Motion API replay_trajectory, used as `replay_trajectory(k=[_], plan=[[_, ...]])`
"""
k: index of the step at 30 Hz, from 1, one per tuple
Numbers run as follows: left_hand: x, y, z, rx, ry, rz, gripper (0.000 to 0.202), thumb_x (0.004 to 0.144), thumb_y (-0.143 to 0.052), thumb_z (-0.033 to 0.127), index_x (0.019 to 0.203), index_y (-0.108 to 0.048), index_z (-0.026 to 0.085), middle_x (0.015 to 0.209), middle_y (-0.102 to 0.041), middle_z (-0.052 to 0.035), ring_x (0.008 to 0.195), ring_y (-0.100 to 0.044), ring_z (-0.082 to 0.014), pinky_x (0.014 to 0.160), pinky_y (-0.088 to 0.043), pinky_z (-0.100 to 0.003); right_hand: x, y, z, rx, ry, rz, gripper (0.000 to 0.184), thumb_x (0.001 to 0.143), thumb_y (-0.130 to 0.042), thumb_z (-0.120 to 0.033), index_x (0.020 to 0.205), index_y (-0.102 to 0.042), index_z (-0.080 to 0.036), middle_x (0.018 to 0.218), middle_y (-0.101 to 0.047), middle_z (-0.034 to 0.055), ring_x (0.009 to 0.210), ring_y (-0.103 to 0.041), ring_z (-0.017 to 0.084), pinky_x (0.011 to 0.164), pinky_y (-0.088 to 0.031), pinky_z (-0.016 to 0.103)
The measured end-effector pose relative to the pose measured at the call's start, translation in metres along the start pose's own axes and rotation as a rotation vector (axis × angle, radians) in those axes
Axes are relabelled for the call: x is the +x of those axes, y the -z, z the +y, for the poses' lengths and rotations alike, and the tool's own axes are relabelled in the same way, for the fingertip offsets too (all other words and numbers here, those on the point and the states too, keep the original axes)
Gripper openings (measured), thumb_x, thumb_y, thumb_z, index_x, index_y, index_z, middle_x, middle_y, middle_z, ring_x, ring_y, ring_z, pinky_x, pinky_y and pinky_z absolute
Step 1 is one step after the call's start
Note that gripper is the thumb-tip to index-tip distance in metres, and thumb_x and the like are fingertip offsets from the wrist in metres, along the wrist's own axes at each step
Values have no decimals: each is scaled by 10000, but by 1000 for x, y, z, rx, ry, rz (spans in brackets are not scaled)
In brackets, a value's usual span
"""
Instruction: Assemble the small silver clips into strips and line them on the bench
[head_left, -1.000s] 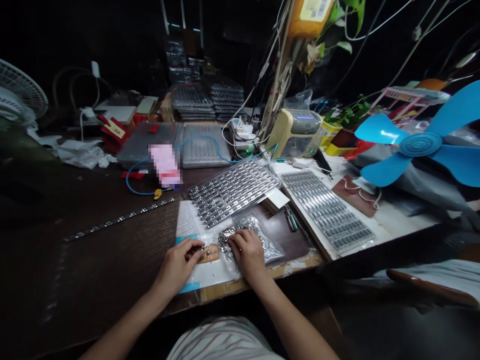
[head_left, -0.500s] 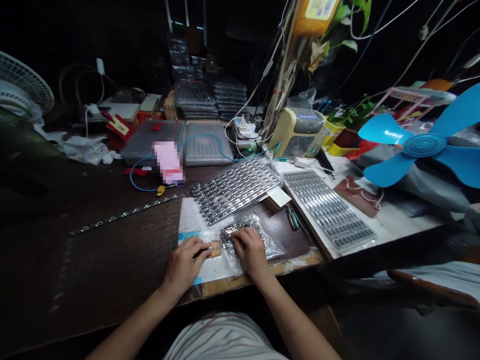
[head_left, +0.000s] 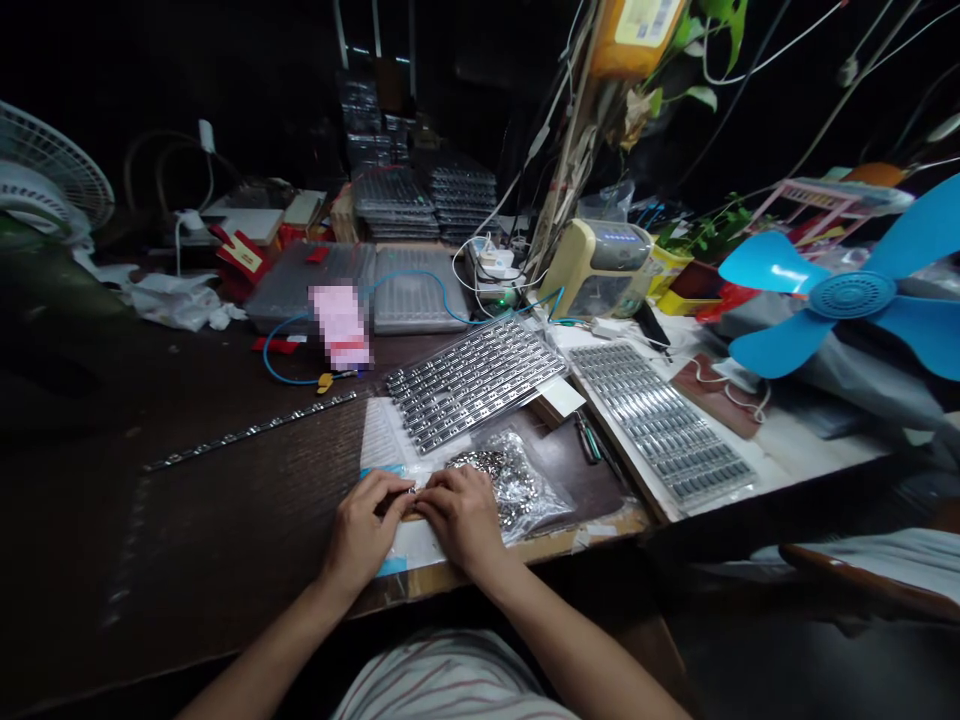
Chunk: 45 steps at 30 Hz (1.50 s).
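My left hand (head_left: pixel 365 522) and my right hand (head_left: pixel 463 512) meet fingertip to fingertip over a small wooden block (head_left: pixel 412 516) near the table's front edge. The left fingers pinch a tiny shiny metal piece (head_left: pixel 412 489), too small to name. Closed as well, the right fingertips press in beside it; what they hold is hidden. Just right of that hand lies an open clear plastic bag (head_left: pixel 551 495) of small shiny metal parts (head_left: pixel 517 480). Behind them, a clear tray (head_left: pixel 476 380) holds rows of metal pieces.
A second tray (head_left: pixel 660 425) of rowed parts lies on the right. One row of metal pieces (head_left: pixel 251 434) sits at the left on a clear tray. Screwdrivers (head_left: pixel 589 440) lie right of the bag. A blue-bladed fan (head_left: pixel 851 295) stands at far right. A blue cable (head_left: pixel 281 375) crosses the back.
My right hand has left the bag of metal parts and moved left to meet my left hand at the wooden block. The left hand has hardly moved.
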<state>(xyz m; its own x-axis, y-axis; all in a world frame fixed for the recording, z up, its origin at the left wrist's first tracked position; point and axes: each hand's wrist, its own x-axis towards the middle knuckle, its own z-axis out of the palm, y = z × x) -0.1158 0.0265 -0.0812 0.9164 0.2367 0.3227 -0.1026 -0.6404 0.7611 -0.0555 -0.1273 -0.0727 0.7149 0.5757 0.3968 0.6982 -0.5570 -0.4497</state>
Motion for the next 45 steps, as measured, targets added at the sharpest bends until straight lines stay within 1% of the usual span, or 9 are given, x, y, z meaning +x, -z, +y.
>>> replay_trajectory(k=[3, 8, 13, 15, 22, 36, 40, 42, 45], plan=[[0, 1, -1, -4, 12, 2, 122, 851, -573, 278, 876, -675, 217, 867, -665, -32, 839, -638, -177, 750, -503, -281, 0, 0, 0, -17, 4, -18, 115, 823, -685, -335, 933, -711, -315, 913, -656, 4, 860, -526, 180, 735, -352, 328], [6, 3, 3, 7, 63, -14, 136, 849, -562, 271, 863, -679, 203, 861, -671, -36, 823, -639, -180, 710, -499, -277, -1, 18, 18, -103, -52, 2, 254, 828, -677, -261, 1081, -659, -270, 1027, -634, 43, 916, -514, 208, 753, -367, 340], [15, -1, 12, 13, 25, -111, 126, 844, -573, 254, 882, -684, 208, 870, -668, -38, 834, -624, -181, 739, -484, -291, -6, 21, 37, -132, -44, 19, 72, 867, -630, -249, 922, -674, -243, 902, -643, 34, 856, -526, 192, 719, -359, 316], [15, -6, 17, 16, -4, -151, 127, 843, -575, 248, 889, -690, 219, 868, -667, -39, 847, -618, -185, 754, -478, -300, -7, 19, 39, -118, -51, 44, 71, 888, -599, -239, 865, -665, -232, 862, -636, 25, 835, -533, 175, 720, -359, 304], [8, -16, 22, 67, -57, -175, 122, 835, -600, 249, 907, -697, 238, 866, -672, -47, 854, -607, -194, 777, -476, -322, -8, 17, 39, -73, -70, 81, 100, 901, -559, -206, 918, -657, -219, 884, -628, 36, 848, -537, 177, 739, -381, 298], [6, -18, 21, 17, -63, -192, 105, 824, -600, 219, 857, -699, 230, 833, -672, -39, 818, -613, -185, 746, -479, -306, -10, 15, 43, 49, -62, 140, 130, 897, -545, -188, 911, -668, -224, 856, -659, 39, 827, -577, 180, 745, -448, 305], [36, 0, 9, -3, -48, -61, 150, 844, -564, 256, 860, -707, 211, 863, -686, -47, 831, -625, -179, 760, -486, -297, -10, 16, 45, 141, -41, 164, 155, 906, -521, -180, 931, -667, -226, 909, -681, 47, 863, -608, 177, 779, -476, 313], [68, 17, -6, 74, -7, 47, 168, 831, -570, 290, 866, -708, 200, 885, -695, -51, 817, -630, -183, 753, -488, -299, -10, 16, 45, 163, -39, 153, 168, 911, -504, -175, 928, -664, -225, 923, -683, 51, 873, -609, 180, 782, -480, 319], [119, 39, -34, 290, 21, 93, 207, 810, -567, 318, 865, -726, 197, 929, -705, -60, 854, -630, -201, 798, -481, -315, -11, 16, 44, 171, -53, 141, 155, 913, -509, -186, 921, -659, -224, 905, -684, 45, 860, -608, 184, 770, -477, 317]])
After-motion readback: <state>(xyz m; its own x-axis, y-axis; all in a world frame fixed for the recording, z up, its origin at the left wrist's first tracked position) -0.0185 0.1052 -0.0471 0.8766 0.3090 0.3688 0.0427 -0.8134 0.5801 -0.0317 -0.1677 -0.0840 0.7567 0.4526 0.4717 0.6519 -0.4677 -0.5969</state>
